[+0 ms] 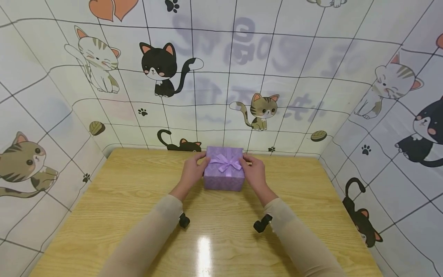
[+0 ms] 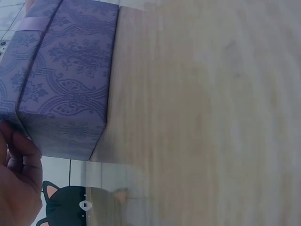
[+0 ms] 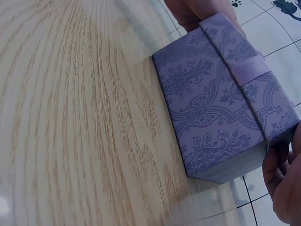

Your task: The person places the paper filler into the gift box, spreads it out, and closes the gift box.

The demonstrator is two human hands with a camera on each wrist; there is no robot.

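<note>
A purple patterned gift box [image 1: 223,182] with a lilac ribbon bow [image 1: 227,163] on its lid sits near the back of the wooden table. At its left side, my left hand [image 1: 192,169] holds the lid's edge with thumb and fingers. My right hand [image 1: 254,172] does the same on the right side. The lid rests on the box body, a dark seam showing between them in both wrist views. In the right wrist view, curled fingertips [image 3: 274,170] lie at the seam by the box's corner. The inside of the box is hidden.
The light wooden table [image 1: 138,181] runs back to a wall covering [image 1: 214,88] printed with cats and grid lines, which also encloses both sides. A black wrist-camera mount [image 1: 184,221] is on the left sleeve, another mount [image 1: 263,224] on the right.
</note>
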